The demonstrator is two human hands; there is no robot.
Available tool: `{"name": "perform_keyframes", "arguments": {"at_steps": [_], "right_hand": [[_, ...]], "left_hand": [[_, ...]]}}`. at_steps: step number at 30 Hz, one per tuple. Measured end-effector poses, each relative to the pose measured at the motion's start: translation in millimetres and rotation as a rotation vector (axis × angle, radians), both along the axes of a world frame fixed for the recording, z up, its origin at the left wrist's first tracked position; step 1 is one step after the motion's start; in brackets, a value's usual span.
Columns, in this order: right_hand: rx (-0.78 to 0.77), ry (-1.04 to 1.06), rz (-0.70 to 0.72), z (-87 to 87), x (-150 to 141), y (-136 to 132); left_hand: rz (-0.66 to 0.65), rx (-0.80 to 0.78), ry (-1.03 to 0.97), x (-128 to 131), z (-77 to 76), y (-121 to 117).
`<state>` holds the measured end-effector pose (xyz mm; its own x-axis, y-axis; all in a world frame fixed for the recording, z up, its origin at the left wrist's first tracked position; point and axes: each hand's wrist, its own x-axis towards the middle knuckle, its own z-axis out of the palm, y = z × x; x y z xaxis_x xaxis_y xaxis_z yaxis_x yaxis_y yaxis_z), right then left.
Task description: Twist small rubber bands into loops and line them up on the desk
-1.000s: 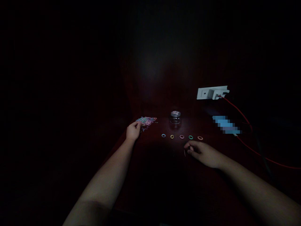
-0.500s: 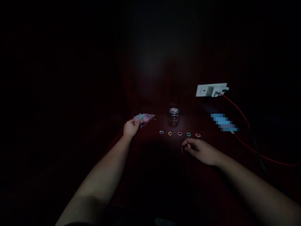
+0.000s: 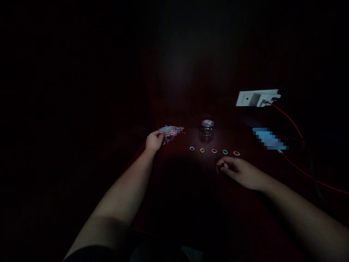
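The scene is very dark. My left hand (image 3: 154,141) is curled at the near edge of a heap of small coloured rubber bands (image 3: 171,131), fingertips touching it. My right hand (image 3: 240,171) rests on the dark red table (image 3: 191,189), fingers pinched on a thin small stick-like thing (image 3: 217,170) I cannot make out. Just beyond it lies a row of several single bands: blue (image 3: 192,148), yellow (image 3: 202,150), pink (image 3: 214,150), green (image 3: 225,151), orange (image 3: 236,153). A small clear glass jar (image 3: 207,127) stands behind the row.
A white wall socket (image 3: 257,98) with a plug sits at the right, a red cable (image 3: 294,153) running down from it across the table. A blurred light-blue object (image 3: 269,138) lies to the right of the jar. Everything else is in darkness.
The view has shifted slightly, so everything sits a little higher and further right. Both hands keep their places, left at the heap, right below the row.
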<state>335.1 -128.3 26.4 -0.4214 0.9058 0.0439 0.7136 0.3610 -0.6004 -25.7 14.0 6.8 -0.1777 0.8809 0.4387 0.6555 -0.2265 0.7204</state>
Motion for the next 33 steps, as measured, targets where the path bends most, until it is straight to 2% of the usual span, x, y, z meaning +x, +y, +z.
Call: {"name": "perform_keyframes", "arguments": {"at_steps": [10,14,17,23,29,33], "right_hand": [[-0.035,0.026,-0.002,-1.2,1,1],[-0.053,0.027,-0.011,-1.1,2,1],[-0.054,0.03,-0.015,-1.2,2,1],[-0.071,0.026,-0.008,-0.8,2,0],[-0.068,0.031,-0.002,-1.4,1,1],[-0.072,0.025,0.004,-0.9,2,1]], "left_hand": [[0.028,-0.019,-0.011,-7,-5.1,3],[0.036,-0.036,0.057,-8,-5.5,3],[0.068,0.018,0.126,-9,-2.8,3],[0.127,0.032,0.025,-14,0.6,5],[0.087,0.056,0.019,-17,-3.6,5],[0.015,0.007,0.052,-15,-4.7,5]]}}
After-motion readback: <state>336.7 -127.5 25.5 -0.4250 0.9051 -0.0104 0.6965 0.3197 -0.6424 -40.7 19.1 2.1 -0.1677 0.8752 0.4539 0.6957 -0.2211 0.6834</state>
